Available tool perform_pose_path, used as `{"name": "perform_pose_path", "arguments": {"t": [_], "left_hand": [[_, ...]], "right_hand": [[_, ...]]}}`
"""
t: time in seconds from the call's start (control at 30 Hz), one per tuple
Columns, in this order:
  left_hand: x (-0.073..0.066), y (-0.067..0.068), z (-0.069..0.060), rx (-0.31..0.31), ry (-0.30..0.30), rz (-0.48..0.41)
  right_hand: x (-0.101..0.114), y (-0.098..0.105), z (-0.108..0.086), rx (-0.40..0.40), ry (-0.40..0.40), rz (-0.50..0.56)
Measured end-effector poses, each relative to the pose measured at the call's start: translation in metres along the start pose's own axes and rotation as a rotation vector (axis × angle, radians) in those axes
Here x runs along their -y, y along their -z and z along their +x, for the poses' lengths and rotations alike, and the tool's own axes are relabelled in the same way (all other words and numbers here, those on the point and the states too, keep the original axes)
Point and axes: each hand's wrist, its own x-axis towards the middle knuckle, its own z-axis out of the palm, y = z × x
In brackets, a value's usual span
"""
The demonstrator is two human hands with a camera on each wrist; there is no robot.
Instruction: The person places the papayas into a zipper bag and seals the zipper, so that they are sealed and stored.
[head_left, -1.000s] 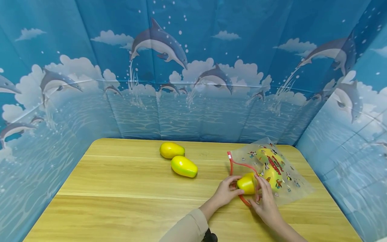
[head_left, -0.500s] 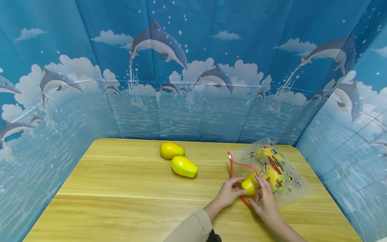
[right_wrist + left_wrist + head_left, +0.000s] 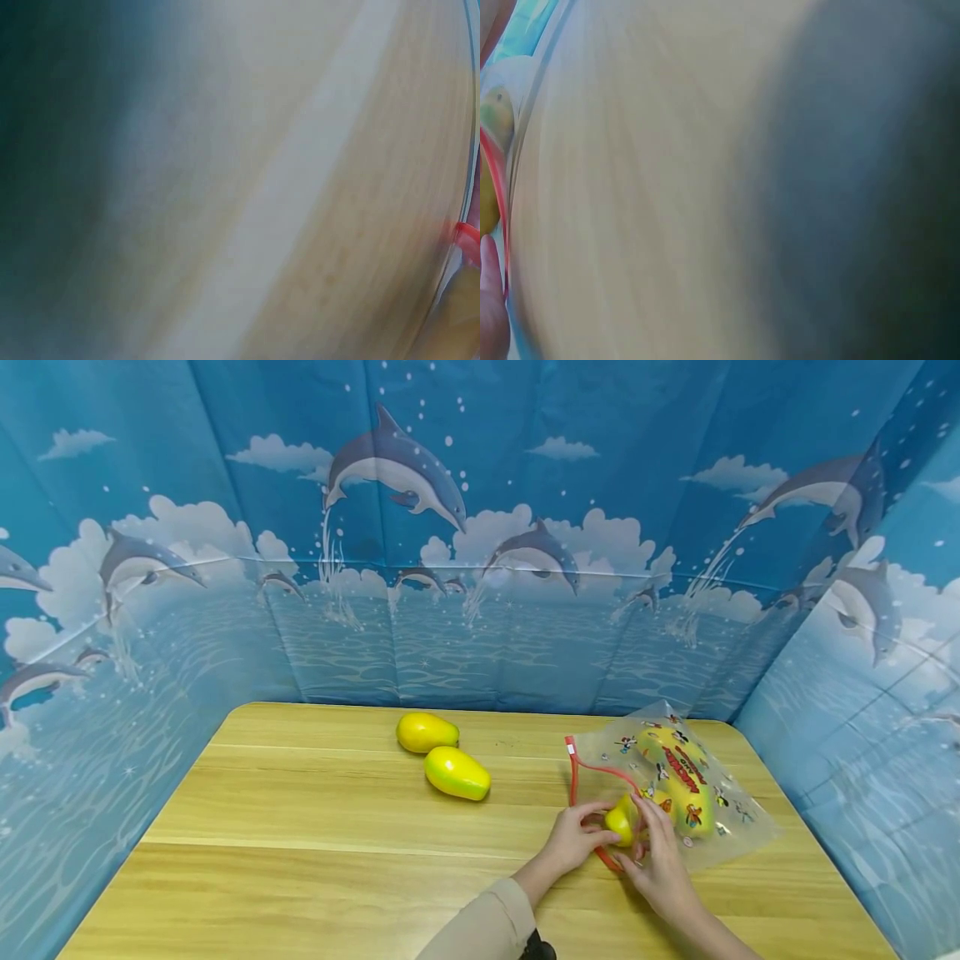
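In the head view a clear printed bag [image 3: 738,835] with a red zip edge [image 3: 606,768] lies on its side, yellow-green fruit [image 3: 693,806] showing through it. My left hand [image 3: 570,839] grips the near end of another yellow fruit [image 3: 620,821] at the bag's mouth. The fingers of my right hand [image 3: 663,864] pinch the mouth's rim beside that fruit. At the left border of the left wrist view are the red edge [image 3: 502,202], part of the fruit [image 3: 487,202] and fingers. The right wrist view shows a bit of red edge [image 3: 469,241] and blurred yellow fruit [image 3: 456,319].
Two yellow-green fruits, one behind [image 3: 426,732] and one nearer [image 3: 457,773], lie close together on the wooden table [image 3: 300,827], left of the bag. A dolphin-printed curtain [image 3: 480,635] stands along the table's back and sides.
My left hand has moved to the right with the fruit, which sits deeper in the bag's mouth. The fruit inside has shifted slightly right. My right hand has stayed at the rim.
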Motion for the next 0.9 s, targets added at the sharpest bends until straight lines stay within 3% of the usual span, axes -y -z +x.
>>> {"name": "perform_pose_path", "arguments": {"t": [0.27,0.6,0.9], "left_hand": [[0.003,-0.003,0.001,-0.014,-0.013,-0.023],[-0.003,-0.004,-0.003,-0.029,0.004,-0.014],[-0.003,0.006,-0.006,-0.041,0.028,-0.025]], "right_hand": [[0.000,0.000,0.000,0.009,0.009,0.004],[-0.001,0.001,0.001,0.028,0.002,0.010],[0.001,0.001,0.002,0.018,0.017,0.010]]}}
